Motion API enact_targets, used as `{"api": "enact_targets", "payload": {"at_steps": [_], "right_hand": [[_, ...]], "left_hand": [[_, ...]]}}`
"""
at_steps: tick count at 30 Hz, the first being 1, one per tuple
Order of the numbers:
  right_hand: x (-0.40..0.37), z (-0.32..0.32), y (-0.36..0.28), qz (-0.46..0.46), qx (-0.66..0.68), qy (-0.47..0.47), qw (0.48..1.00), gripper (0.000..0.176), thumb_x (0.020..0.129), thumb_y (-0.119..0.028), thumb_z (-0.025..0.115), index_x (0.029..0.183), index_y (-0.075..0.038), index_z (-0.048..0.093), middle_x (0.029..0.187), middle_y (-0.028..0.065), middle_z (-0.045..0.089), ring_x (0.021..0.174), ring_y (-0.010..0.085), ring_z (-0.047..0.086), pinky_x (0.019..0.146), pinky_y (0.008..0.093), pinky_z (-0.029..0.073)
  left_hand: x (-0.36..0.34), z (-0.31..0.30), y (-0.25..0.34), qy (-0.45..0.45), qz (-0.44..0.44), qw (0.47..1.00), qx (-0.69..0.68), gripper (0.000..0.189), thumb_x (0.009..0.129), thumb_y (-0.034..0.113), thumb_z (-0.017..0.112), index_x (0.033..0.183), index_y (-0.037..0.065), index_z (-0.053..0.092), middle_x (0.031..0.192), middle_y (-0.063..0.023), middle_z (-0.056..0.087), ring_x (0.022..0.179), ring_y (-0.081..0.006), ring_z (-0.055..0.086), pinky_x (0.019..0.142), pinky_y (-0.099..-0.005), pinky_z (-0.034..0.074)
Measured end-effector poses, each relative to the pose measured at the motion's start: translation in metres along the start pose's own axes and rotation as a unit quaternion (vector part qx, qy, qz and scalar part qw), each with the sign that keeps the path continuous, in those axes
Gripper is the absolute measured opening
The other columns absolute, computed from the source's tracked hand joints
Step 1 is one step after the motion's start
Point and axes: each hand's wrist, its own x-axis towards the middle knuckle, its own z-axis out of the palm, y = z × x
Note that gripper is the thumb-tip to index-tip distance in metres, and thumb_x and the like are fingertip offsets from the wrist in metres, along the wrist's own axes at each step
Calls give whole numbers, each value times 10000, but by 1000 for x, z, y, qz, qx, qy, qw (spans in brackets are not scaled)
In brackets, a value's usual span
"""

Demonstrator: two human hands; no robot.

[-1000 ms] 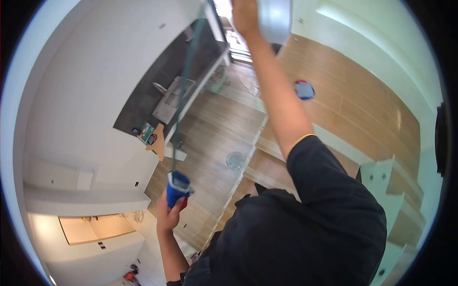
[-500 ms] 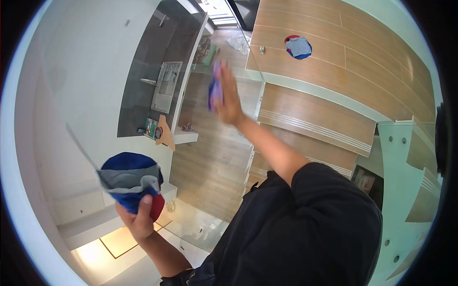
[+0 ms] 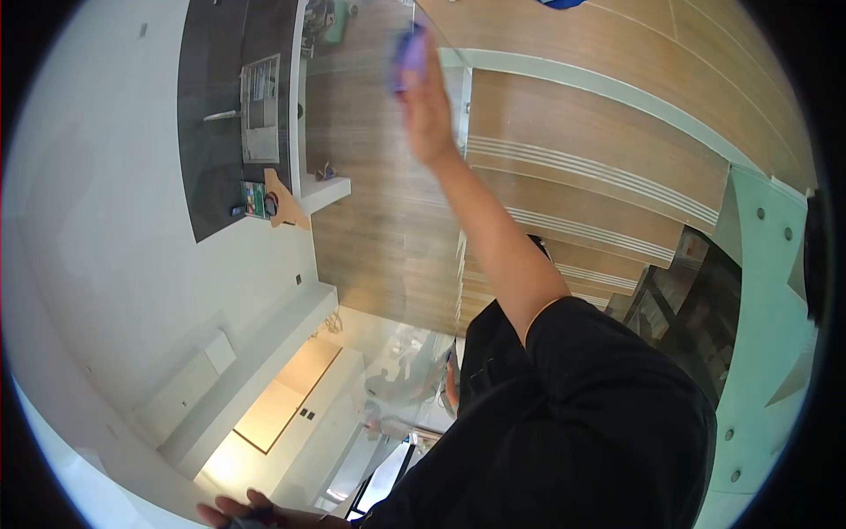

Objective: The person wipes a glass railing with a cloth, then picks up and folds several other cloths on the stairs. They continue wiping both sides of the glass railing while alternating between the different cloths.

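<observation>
My right hand (image 3: 426, 110), blurred at its fingertips, presses a purple and blue cloth (image 3: 409, 58) against a clear glass panel (image 3: 388, 203) near the top of the view. The arm is stretched out over the stairs side. At the bottom left edge, my left hand (image 3: 256, 510) is partly cut off, with its fingers curled round a dark grey cloth (image 3: 251, 520), of which only a small part shows.
Wooden stairs (image 3: 582, 132) with pale stripes go down at the right, beside a greenish glass panel (image 3: 767, 291). A blue item (image 3: 561, 3) lies at the top edge. Beyond the glass are a dark counter (image 3: 207, 115), a sink (image 3: 261, 110) and a lit recess (image 3: 286, 397).
The view has shifted, and the counter and stairs sit differently in it. My right hand and its cloth are higher in view. My left hand has dropped to the bottom edge, mostly out of sight.
</observation>
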Motion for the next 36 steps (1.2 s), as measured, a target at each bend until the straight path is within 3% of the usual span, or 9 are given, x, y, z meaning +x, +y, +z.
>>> {"api": "enact_targets", "payload": {"at_steps": [4, 7, 9, 12, 16, 19, 24, 28, 36], "right_hand": [[-166, -48, 151, 427, 165, 151, 876, 651, 1022, -417, 405, 1494, 1, 245, 1541, 91, 290, 1415, 197, 269, 1158, 296, 184], [-193, -41, 76, 545, 134, 189, 806, 680, 1020, -465, 381, 1497, -1, 243, 1552, 82, 279, 1416, 189, 258, 1157, 293, 170], [-202, -18, 38, 452, 276, 183, 828, 675, 1030, -409, 369, 1524, -23, 118, 1594, 97, 154, 1454, 203, 185, 1174, 311, 161], [-151, 13, -87, 187, 31, 24, 982, 678, 1012, -385, 371, 1515, 4, 137, 1579, 200, 132, 1460, 349, 116, 1166, 467, 89], [-60, 23, -217, 30, 10, -157, 987, 704, 923, -639, 362, 1400, -139, 499, 1525, 241, 287, 1429, 473, 166, 1120, 617, 48], [-5, 26, -185, -122, 40, -181, 975, 669, 891, -672, 361, 1424, -280, 458, 1556, 145, 284, 1443, 418, 195, 1111, 629, 53], [31, 0, -26, -118, -13, -58, 991, 698, 917, -474, 531, 1433, -23, 402, 1507, 168, 345, 1416, 320, 290, 1137, 418, 223], [-20, -32, 115, 148, 22, 40, 988, 605, 1009, -360, 395, 1452, 40, 302, 1510, 209, 318, 1418, 311, 274, 1164, 314, 162], [-72, -74, 244, 371, 155, 96, 911, 600, 1022, -419, 366, 1438, 13, 371, 1487, 122, 388, 1376, 241, 336, 1129, 295, 231]], "left_hand": [[-5, -10, 22, -9, -232, 914, -332, 680, 957, 529, 364, 1457, 67, 353, 1535, -136, 296, 1422, -315, 245, 1145, -545, 122], [-6, 0, 33, -18, -239, 900, -365, 674, 956, 514, 373, 1457, 65, 351, 1531, -136, 303, 1416, -309, 256, 1141, -534, 133], [-7, 6, 37, -24, -244, 894, -376, 669, 955, 505, 380, 1457, 63, 350, 1528, -136, 307, 1412, -306, 262, 1139, -528, 141], [-6, 15, 45, -38, -241, 889, -387, 663, 954, 490, 389, 1457, 60, 348, 1523, -136, 315, 1406, -300, 273, 1135, -517, 153], [-5, 31, 55, -47, -234, 884, -403, 655, 953, 471, 402, 1457, 56, 346, 1517, -136, 324, 1398, -293, 287, 1130, -504, 168], [-4, 38, 56, -51, -224, 884, -406, 650, 953, 457, 411, 1457, 54, 344, 1512, -136, 331, 1392, -287, 297, 1127, -493, 180], [-7, 49, 62, -62, -215, 886, -406, 641, 951, 433, 427, 1458, 49, 341, 1505, -136, 343, 1382, -278, 314, 1121, -476, 199], [-11, 65, 68, -55, -209, 883, -416, 635, 950, 414, 440, 1458, 45, 338, 1498, -136, 352, 1374, -271, 328, 1116, -463, 215], [-24, 98, 83, -26, -182, 875, -447, 626, 948, 375, 465, 1458, 38, 334, 1486, -137, 371, 1357, -257, 356, 1106, -435, 246]]}}
